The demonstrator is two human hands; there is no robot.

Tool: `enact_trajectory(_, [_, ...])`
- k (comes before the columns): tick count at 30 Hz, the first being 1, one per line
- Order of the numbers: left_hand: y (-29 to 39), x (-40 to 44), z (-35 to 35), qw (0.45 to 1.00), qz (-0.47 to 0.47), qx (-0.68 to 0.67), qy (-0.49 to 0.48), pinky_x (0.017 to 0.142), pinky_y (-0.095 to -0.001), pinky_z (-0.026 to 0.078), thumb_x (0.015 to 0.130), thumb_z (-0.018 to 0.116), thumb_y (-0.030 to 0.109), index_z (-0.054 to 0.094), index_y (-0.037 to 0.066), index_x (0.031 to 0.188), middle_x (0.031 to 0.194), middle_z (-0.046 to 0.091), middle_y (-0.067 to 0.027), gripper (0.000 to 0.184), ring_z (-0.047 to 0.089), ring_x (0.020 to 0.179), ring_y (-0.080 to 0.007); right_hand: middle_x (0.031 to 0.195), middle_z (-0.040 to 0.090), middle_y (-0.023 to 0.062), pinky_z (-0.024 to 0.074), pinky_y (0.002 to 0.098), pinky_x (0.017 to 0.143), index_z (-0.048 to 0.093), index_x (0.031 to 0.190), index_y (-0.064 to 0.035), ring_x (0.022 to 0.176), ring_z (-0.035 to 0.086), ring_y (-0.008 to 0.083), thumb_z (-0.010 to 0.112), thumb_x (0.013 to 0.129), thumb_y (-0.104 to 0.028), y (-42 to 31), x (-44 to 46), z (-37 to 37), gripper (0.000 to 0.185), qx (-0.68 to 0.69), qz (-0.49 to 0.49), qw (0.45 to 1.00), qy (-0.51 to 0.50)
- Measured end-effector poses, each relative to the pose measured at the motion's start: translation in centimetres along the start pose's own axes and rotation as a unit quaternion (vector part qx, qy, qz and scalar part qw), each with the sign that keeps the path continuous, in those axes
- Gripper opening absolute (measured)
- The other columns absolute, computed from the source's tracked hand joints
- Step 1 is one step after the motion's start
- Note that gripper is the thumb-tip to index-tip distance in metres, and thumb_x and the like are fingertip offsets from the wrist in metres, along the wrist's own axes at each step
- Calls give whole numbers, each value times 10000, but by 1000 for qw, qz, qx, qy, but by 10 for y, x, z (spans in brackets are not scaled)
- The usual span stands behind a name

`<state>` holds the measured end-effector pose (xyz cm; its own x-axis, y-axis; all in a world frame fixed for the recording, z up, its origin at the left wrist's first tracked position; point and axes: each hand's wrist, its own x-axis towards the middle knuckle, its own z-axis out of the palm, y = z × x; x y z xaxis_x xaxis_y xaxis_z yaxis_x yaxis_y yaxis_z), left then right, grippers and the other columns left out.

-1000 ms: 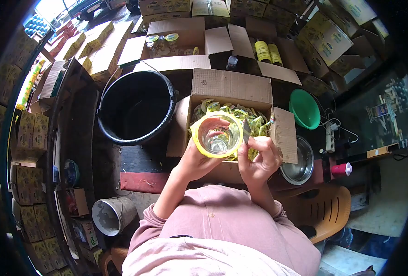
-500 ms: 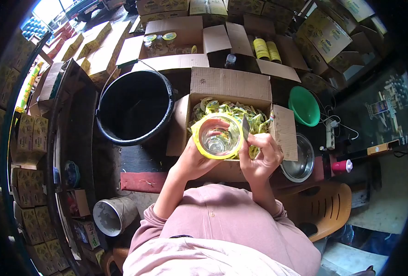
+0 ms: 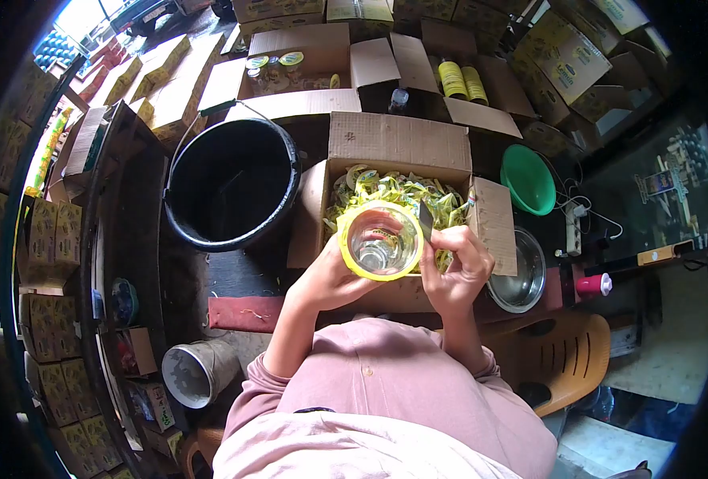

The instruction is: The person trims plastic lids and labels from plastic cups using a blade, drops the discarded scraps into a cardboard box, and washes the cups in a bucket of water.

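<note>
My left hand point(image 3: 330, 275) is wrapped round a clear cup point(image 3: 376, 249) with a yellow rim, its mouth tilted up towards me. On the cup's right side, my right hand point(image 3: 459, 271) pinches a thin dark blade point(image 3: 426, 217) that points upward, close against the rim. Whether the blade's edge touches the rim I cannot tell. Behind and below the cup stands an opened cardboard box point(image 3: 398, 137), full of crumpled yellow and clear wrapper scraps point(image 3: 402, 189).
Left of the box stands a large black bucket point(image 3: 180, 191); to its right are a green bowl point(image 3: 527, 180) and a metal bowl point(image 3: 539, 275). Further back, another open carton point(image 3: 306, 104) holds several cups. A power strip point(image 3: 573, 231) with cables lies at right.
The cup has turned slightly in my left hand, and the yellow edge hanging at its left no longer sticks out. My right hand with the blade has shifted slightly.
</note>
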<state>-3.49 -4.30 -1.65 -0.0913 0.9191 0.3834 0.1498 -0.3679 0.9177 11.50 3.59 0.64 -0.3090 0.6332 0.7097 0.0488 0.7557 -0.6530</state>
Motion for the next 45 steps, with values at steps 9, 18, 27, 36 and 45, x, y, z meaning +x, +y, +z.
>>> enact_trajectory(9, [-2, 2, 7, 993, 20, -104, 42, 872, -309, 403, 655, 696, 103, 443, -5, 1135, 1094, 504, -119, 552, 489, 1032, -180, 653, 580, 74, 448, 244, 527, 597, 735, -10, 572, 582, 151, 654, 636, 66, 1, 2, -1, 137, 15, 18, 1000, -15])
enact_trajectory(18, [-5, 3, 8, 998, 16, -21, 49, 822, -297, 435, 583, 763, 122, 465, 3, 1101, 1023, 544, -100, 610, 531, 941, -176, 648, 576, 75, 449, 249, 524, 604, 745, -15, 569, 581, 154, 639, 629, 72, 3, 0, -1, 148, 0, 7, 1000, -23])
enact_trajectory(27, [-9, 2, 0, 999, 14, -45, -19, 846, -306, 421, 558, 746, 123, 421, -3, 1155, 1054, 518, -110, 692, 523, 951, -187, 651, 560, 81, 423, 239, 542, 585, 735, 6, 585, 549, 157, 615, 608, 114, 2, 2, -2, 168, 13, 11, 999, -46])
enact_trajectory(36, [-29, -7, -1, 996, 12, -73, -59, 986, -374, 241, 561, 737, 179, 351, 7, 1214, 1109, 425, -94, 778, 462, 1032, -209, 668, 584, 81, 458, 253, 521, 617, 777, -29, 582, 594, 168, 631, 611, 86, 2, 5, 1, 203, -13, 0, 998, -58])
enact_trajectory(45, [-21, 0, 2, 993, 45, -106, -4, 1021, -384, 233, 612, 713, 113, 322, 24, 1219, 1105, 440, -107, 727, 435, 1091, -220, 639, 563, 62, 413, 238, 522, 596, 734, -5, 588, 552, 145, 656, 627, 73, -3, 3, 4, 145, -17, 10, 999, -28])
